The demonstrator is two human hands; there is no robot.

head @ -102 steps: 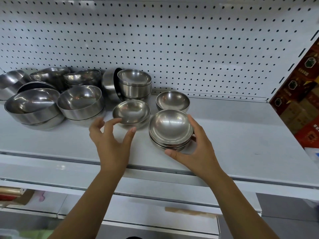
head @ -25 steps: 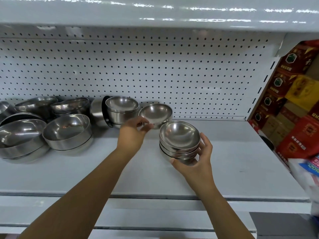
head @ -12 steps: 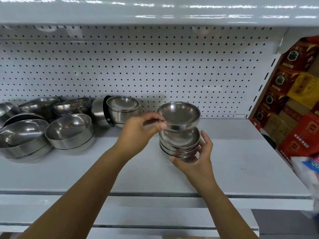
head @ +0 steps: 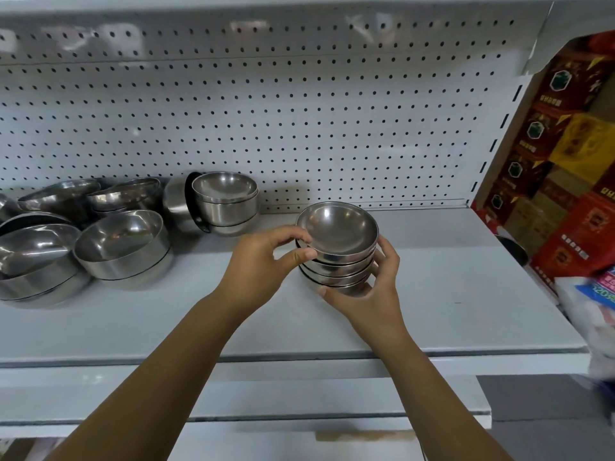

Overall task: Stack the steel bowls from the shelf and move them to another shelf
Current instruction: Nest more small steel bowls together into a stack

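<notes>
A stack of several small steel bowls sits at the middle of the white shelf. My right hand cups the stack from the right and underneath, thumb along its base. My left hand pinches the rim of the top bowl on its left side. More steel bowls stay at the left: a mid-sized stack by the pegboard, a wide bowl in front of it, and larger ones at the far left.
A white pegboard backs the shelf and another shelf board runs just overhead. Red and yellow cartons fill the neighbouring bay on the right, with plastic packets below them. A lower shelf edge juts out beneath my arms.
My left hand carried the last small bowl over and lowered it onto the stack held by my right hand. It now sits nested on top; the camera has moved closer.
</notes>
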